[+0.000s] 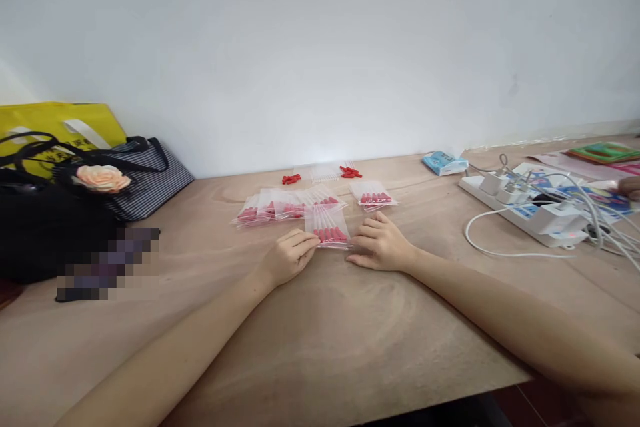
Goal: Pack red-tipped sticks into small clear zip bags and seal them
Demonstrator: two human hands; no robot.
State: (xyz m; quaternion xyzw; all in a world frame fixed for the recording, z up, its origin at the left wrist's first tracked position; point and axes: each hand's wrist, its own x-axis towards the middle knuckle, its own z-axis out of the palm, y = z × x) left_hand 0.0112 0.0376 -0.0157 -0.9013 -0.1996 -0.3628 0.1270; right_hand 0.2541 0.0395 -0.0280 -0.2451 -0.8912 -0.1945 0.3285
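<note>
A small clear plastic bag [325, 219] lies on the table between my hands, its flap edge toward me. Inside are several thin white sticks with red ends. My left hand [293, 255] pinches the bag's lower left corner between thumb and fingers. At the lower right corner, my right hand [383, 245] has its fingers curled around the bag's edge, thumb below. Just behind to the left is an overlapping row of similar filled bags [280, 205]. Another filled bag [374, 195] lies beyond my right hand.
Near the wall are loose red pieces [291, 179], more red pieces [351, 172] and white sticks [325, 172]. A power strip [525, 213] with tangled white cables and a blue tissue pack [445, 163] sit right. Bags [165, 177] stand left. Another person's hand [630, 188] shows far right.
</note>
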